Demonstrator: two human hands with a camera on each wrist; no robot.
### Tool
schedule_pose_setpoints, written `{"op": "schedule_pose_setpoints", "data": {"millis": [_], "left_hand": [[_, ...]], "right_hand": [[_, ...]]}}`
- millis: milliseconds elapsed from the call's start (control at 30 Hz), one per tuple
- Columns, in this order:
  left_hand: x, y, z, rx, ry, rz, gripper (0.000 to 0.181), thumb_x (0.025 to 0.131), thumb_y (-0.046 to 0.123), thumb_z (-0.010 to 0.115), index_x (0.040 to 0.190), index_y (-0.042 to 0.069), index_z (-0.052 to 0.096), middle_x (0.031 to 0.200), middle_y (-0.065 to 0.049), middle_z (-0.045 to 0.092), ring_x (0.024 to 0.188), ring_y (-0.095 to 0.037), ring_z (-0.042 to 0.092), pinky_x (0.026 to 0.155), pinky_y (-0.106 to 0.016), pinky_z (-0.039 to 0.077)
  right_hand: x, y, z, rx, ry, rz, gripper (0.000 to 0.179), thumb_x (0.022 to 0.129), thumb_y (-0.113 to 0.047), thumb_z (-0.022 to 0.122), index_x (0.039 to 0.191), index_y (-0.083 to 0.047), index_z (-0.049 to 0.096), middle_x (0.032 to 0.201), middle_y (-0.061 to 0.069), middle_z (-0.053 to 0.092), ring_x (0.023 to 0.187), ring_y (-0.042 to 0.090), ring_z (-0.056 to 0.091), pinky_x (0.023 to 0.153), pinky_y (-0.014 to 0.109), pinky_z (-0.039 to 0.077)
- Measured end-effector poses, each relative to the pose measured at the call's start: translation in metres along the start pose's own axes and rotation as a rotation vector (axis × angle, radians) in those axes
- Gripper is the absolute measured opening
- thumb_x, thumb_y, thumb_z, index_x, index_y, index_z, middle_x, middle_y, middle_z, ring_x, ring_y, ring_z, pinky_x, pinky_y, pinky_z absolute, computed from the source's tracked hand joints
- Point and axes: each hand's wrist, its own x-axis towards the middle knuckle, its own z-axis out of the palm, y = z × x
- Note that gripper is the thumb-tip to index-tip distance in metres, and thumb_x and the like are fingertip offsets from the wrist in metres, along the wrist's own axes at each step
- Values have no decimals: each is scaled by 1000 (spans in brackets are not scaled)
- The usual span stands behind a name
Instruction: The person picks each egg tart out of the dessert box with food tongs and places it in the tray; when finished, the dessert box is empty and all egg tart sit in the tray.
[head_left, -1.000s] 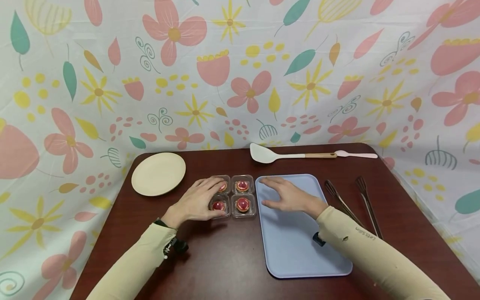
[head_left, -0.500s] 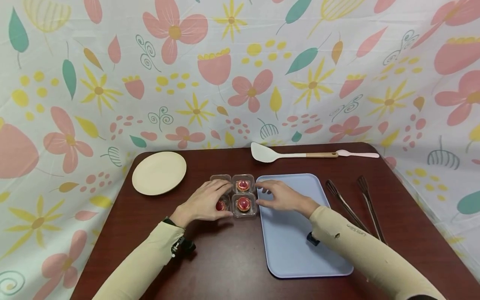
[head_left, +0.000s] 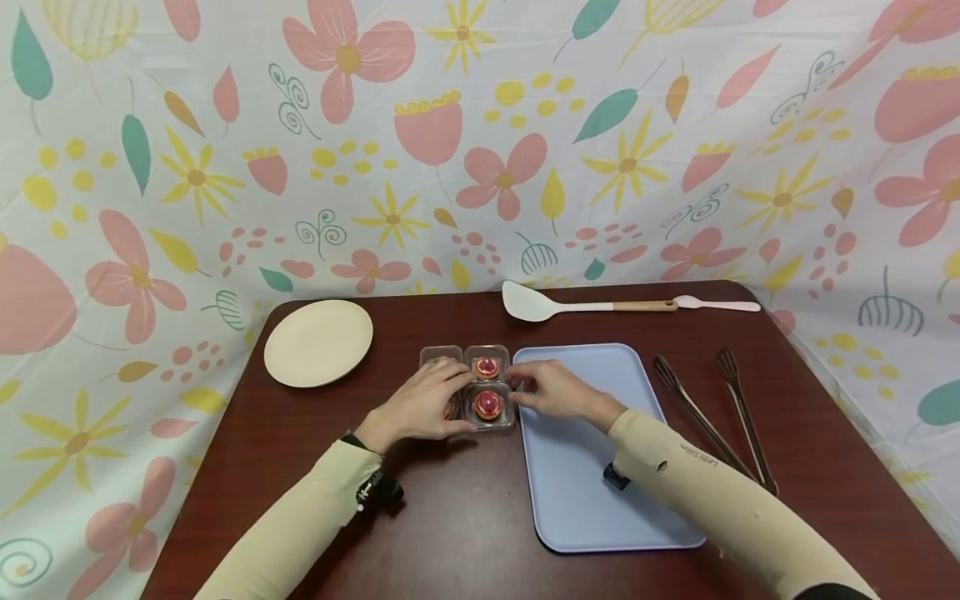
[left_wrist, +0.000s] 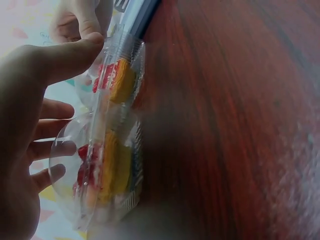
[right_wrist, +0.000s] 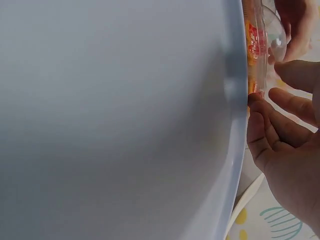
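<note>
Clear plastic boxes, each with a small red-topped tart, stand close together in two rows. The front right box [head_left: 489, 407] and back right box [head_left: 487, 364] show plainly; my left hand [head_left: 426, 402] largely covers the left ones. Its fingers arch over the boxes, and its thumb reaches along the front side of the front right one. In the left wrist view, fingers show behind a clear domed lid [left_wrist: 67, 145]. My right hand [head_left: 558, 390] hovers over the blue tray [head_left: 592, 508], its bent fingertips at the right side of the boxes. Firm contact there cannot be made out.
A cream plate [head_left: 318, 343] lies at the back left. Along the back edge are a white spatula [head_left: 528, 302] with a wooden handle and a small pink utensil [head_left: 716, 305]. Dark metal tongs [head_left: 738, 408] lie right of the tray, partly under the right forearm.
My left hand has slid right across the boxes, covering more of the left ones. My right hand has come left to their right side, its fingers more bent. The boxes look unmoved.
</note>
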Motion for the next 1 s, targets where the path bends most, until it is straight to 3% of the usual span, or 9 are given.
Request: {"op": "schedule_pose_setpoints", "data": {"millis": [233, 433, 733, 1000], "left_hand": [[5, 4, 5, -38, -11, -2, 78, 76, 60, 74, 135, 12, 56, 133, -4, 55, 129, -23, 48, 112, -51, 33], [9, 5, 9, -24, -40, -2, 77, 77, 61, 72, 135, 12, 57, 135, -5, 54, 129, -24, 48, 113, -48, 32], [12, 6, 9, 47, -71, 11, 77, 78, 63, 70, 133, 11, 60, 131, -2, 52, 122, -21, 48, 107, -43, 39], [14, 10, 6, 32, -73, 19, 75, 77, 60, 73, 132, 9, 60, 127, -3, 52, 117, -21, 48, 104, -43, 41]], "right_hand": [[3, -1, 6, 11, -25, 40, 26, 90, -16, 68, 115, -10, 69, 92, -2, 71, 79, 6, 65, 68, 22, 53], [5, -2, 8, 40, -29, 93, 24, 90, -14, 69, 114, -10, 69, 94, -1, 72, 82, 8, 66, 67, 21, 52], [8, -8, 8, 68, -9, 154, 24, 88, -10, 71, 111, -6, 71, 86, -1, 70, 74, 6, 62, 63, 20, 50], [10, -15, 9, 14, 19, 181, 22, 84, -7, 73, 106, -6, 72, 81, -3, 66, 72, 5, 58, 64, 23, 48]]}}
